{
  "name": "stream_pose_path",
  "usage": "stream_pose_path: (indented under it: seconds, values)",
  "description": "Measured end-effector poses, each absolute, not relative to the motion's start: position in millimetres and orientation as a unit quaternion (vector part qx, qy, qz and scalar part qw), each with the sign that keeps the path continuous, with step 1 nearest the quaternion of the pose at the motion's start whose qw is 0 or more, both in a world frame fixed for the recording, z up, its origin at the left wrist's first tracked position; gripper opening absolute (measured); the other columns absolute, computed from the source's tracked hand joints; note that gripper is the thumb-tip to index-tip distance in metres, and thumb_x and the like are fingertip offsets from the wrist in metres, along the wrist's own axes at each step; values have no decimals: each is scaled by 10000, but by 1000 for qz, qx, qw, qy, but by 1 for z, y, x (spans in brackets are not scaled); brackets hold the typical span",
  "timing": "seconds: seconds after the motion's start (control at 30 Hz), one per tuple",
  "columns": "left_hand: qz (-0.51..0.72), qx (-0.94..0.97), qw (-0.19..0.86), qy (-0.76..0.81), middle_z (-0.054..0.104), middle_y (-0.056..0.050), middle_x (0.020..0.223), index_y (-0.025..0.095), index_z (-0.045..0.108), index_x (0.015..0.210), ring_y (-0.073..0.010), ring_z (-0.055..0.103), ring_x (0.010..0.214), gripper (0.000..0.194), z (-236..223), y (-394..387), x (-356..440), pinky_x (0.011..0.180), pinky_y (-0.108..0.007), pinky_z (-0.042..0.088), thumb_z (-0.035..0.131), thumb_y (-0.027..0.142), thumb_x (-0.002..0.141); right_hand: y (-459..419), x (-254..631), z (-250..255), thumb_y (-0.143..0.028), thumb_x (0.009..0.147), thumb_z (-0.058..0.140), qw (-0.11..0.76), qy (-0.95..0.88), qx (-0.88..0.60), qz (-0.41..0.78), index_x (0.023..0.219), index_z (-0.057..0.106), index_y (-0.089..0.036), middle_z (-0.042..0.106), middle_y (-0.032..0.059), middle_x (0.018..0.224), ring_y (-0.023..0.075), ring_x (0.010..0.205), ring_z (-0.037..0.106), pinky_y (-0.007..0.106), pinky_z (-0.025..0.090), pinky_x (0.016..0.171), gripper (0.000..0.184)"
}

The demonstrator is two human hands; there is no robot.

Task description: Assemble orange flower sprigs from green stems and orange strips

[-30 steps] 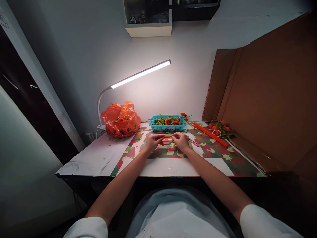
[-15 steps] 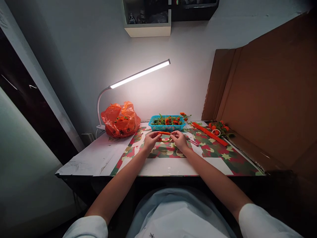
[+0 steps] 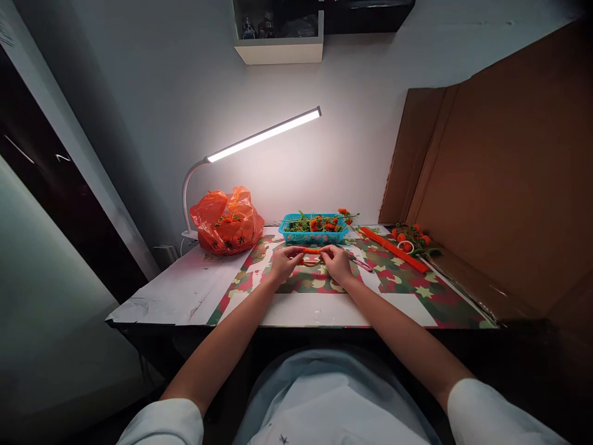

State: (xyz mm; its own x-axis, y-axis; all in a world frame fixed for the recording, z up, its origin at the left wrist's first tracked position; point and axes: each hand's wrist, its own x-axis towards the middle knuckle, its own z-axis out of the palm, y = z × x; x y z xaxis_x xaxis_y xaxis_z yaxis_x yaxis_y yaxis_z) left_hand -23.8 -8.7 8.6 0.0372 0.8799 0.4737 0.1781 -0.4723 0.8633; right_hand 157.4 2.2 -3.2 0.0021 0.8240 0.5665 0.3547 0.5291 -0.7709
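Observation:
A short, ribbed orange coil point(image 3: 312, 251), which looks like a wound pipe cleaner, stretches level between my two hands above the table. My left hand point(image 3: 285, 263) pinches its left end between thumb and fingertips. At the opposite end, my right hand point(image 3: 337, 262) has a similar pinch. Just below the coil, a thin greenish strand curves between the hands; I cannot tell whether it is joined to the coil. Beside my right hand lie pink-handled scissors point(image 3: 361, 263), partly hidden by it.
Behind my hands stands a blue basket point(image 3: 315, 237) of orange flowers with green stems. An orange plastic bag point(image 3: 227, 228) sits at left under a lit lamp point(image 3: 264, 134). At right are an orange bundle point(image 3: 393, 250), more orange flowers point(image 3: 414, 235), a white ring point(image 3: 406, 246) and tall cardboard point(image 3: 491, 173).
The coil is still pinched at both ends; its ribs look less distinct now. My hands have barely moved, and the whole view has shifted slightly.

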Motion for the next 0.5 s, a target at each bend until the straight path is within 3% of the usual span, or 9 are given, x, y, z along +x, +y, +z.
stream_pose_path:
  seconds: [0.23,0.5]
  values:
    - [584,601,375,397,721,-51,714,143,725,852,-163,660,583,380,10,-8,-20,585,-289,563,777,443,626,7,153,-6,-345,728,592,580,-601,-408,369,770,626,-176,695,49,691,181,656,661,275,502,593,178]
    - [630,525,410,399,711,-52,698,123,727,817,-148,643,585,466,8,-5,-18,618,-287,547,814,490,544,5,147,-8,-435,652,706,587,-550,-387,450,738,598,-181,695,38,651,179,629,673,279,531,593,290]
